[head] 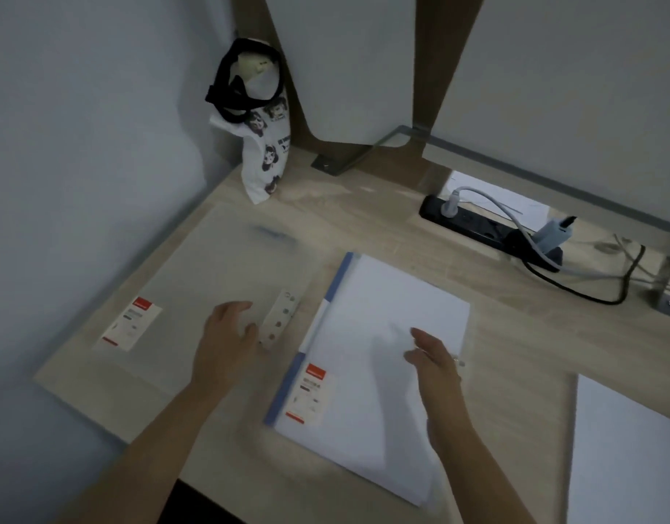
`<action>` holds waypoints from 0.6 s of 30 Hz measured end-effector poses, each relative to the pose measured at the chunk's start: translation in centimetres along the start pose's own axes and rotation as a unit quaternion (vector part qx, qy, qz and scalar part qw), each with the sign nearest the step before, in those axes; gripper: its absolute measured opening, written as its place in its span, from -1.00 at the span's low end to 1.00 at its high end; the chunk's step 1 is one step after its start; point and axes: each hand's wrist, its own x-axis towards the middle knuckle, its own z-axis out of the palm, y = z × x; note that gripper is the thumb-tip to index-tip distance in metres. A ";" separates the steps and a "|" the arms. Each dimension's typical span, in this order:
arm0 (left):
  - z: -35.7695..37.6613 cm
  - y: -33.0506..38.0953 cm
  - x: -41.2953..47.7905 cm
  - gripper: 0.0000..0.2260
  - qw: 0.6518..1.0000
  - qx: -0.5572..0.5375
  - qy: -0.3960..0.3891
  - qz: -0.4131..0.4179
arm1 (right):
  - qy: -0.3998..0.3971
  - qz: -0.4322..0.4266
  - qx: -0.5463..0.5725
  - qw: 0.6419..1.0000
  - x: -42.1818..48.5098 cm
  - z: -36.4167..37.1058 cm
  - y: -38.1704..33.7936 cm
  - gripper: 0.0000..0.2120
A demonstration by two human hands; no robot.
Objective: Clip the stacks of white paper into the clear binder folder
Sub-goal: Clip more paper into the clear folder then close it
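A clear binder folder point(197, 281) lies flat on the left of the desk, with a red-and-white label near its lower left corner. A second folder with a blue spine point(339, 285) lies in the middle, holding a stack of white paper point(386, 315) and bearing the same label. My left hand point(227, 334) rests on the left folder's right edge, fingers curled beside a small white clip strip point(278, 319). My right hand point(431, 357) lies flat on the paper stack, fingers spread. Another stack of white paper point(628, 448) sits at the right edge.
A white printed bag with black straps point(258, 126) stands in the back left corner. A black power strip point(488, 228) with plugs and cables runs along the back right. The desk's front edge point(220, 493) is near my arms.
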 end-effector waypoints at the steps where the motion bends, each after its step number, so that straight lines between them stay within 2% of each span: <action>1: -1.0 -0.7 1.0 -0.64 1.000 0.016 0.012 0.001 | -0.047 0.017 0.060 0.997 -0.2 1.8 -1.1 -0.67; 3: -3.0 -2.4 3.1 -0.60 0.998 0.053 0.018 -0.012 | -0.131 0.068 0.165 0.975 -0.4 5.5 -2.7 -0.76; 6: -5.4 -4.9 5.6 -0.48 0.993 0.103 0.019 -0.063 | -0.192 0.131 0.188 0.954 0.0 10.5 -3.6 -0.83; 10: -7.0 -7.5 7.8 -0.34 0.983 0.115 -0.002 -0.143 | -0.174 0.184 0.128 0.959 0.4 15.1 -3.1 -0.79; 12: -7.2 -8.2 8.4 -0.33 0.982 0.102 0.002 -0.160 | -0.152 0.202 0.123 0.960 0.7 16.3 -2.9 -0.83; 15: -8.1 -9.1 9.2 -0.36 0.977 0.096 -0.021 -0.189 | -0.107 0.219 0.115 0.963 1.2 17.2 -2.7 -0.76; 18: -9.3 -9.3 9.3 -0.32 0.973 0.068 -0.042 -0.215 | -0.104 0.229 0.135 0.958 1.1 16.8 -3.2 -0.68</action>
